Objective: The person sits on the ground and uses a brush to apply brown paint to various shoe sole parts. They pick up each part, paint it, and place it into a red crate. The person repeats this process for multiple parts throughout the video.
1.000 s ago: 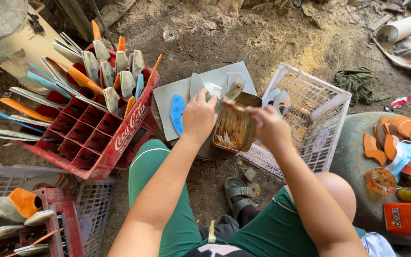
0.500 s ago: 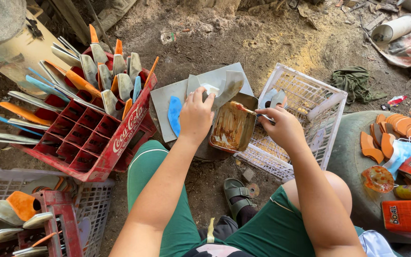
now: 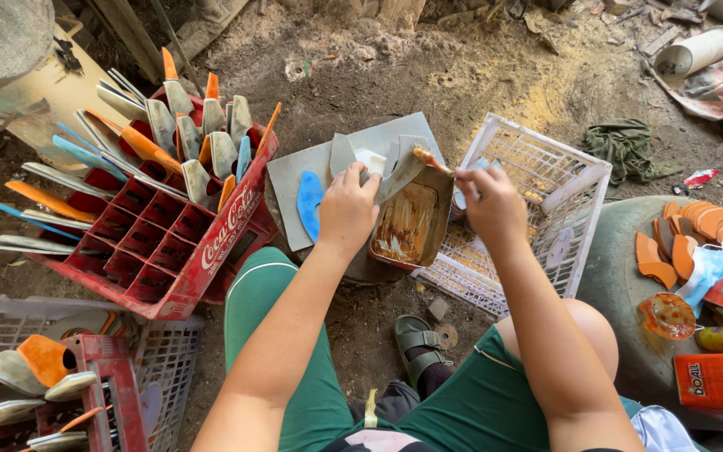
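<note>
A grey shoe sole (image 3: 402, 164) is pinned by the closed left hand (image 3: 347, 209) at the grey board's (image 3: 290, 180) right edge, long axis running upper-right. A brush (image 3: 430, 159), tip pointing upper-left, is gripped by the right hand (image 3: 489, 199) above the glue tray (image 3: 407, 224).

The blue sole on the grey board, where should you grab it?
Take the blue sole by its lower, narrower end, coming from the left. It lies flat on the grey board, and the left hand sits close against its right side, so the left edge is free.
</note>
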